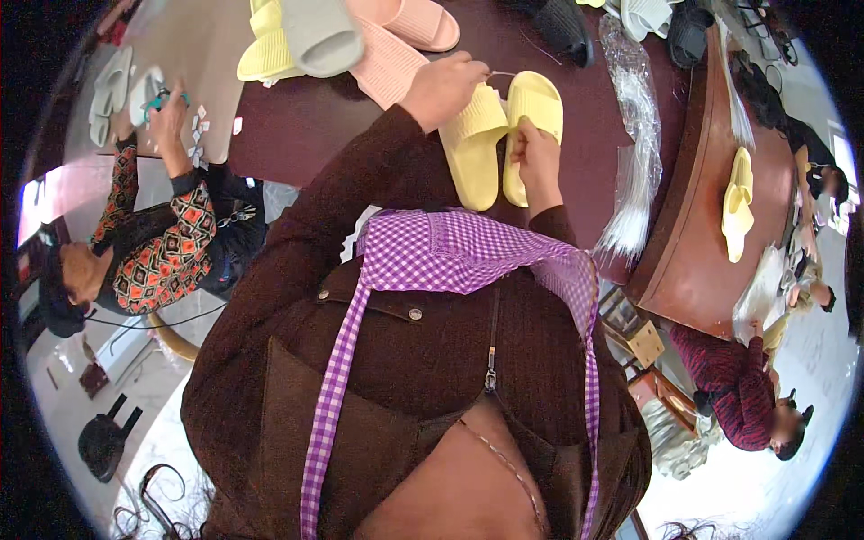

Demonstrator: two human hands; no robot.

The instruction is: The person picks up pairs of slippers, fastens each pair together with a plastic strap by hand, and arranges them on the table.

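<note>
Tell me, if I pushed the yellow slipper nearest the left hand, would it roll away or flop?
The yellow slipper probably won't roll: its sole looks long and flat. Its strap likely bends but isn't floppy, since it arches up without sagging. It may be light, as it looks like moulded foam.

Looks like a footwear workshop, to judge from yellow slides (472,171), pink slides (387,72) and black slides (562,27) gathered at a dark-red worktable (585,135), a plastic-sleeved bundle of clear strands (635,117), loose white tags (201,112), teal-handled scissors (157,101) in a co-worker's hand (169,117), and another person (738,387) beside a brown table (693,256)
</note>
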